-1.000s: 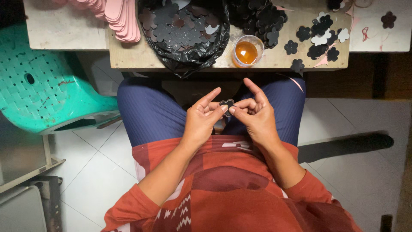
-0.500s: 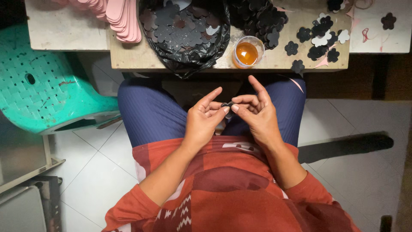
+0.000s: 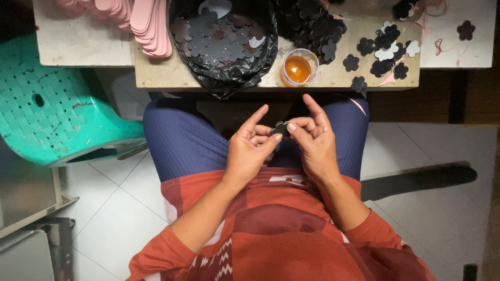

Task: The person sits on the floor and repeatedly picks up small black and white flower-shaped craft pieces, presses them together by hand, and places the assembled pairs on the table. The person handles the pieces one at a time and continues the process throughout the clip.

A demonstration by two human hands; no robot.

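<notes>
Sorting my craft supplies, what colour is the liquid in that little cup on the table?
Orange-amber liquid in the clear cup, seen in the head view.

You have one package ahead of you: a black plastic bag [image 3: 224,73], open at the top and crumpled, sitting at the near edge of the table [image 3: 156,73]. No labels, signs or screens.

flower cutout [image 3: 280,128]: black
bag [image 3: 224,78]: glossy black; cutouts inside dark grey-black
loose cutouts [image 3: 386,52]: mostly black, a few white
strips [image 3: 148,26]: pale pink
cup [image 3: 299,67]: clear, amber-orange liquid
bench [image 3: 172,73]: pale raw wood
stool [image 3: 57,114]: teal, perforated grid
trousers [image 3: 177,145]: navy, fine ribbing
shirt [image 3: 281,234]: rust red, white zigzag trim
floor [image 3: 120,218]: white tiles
</notes>
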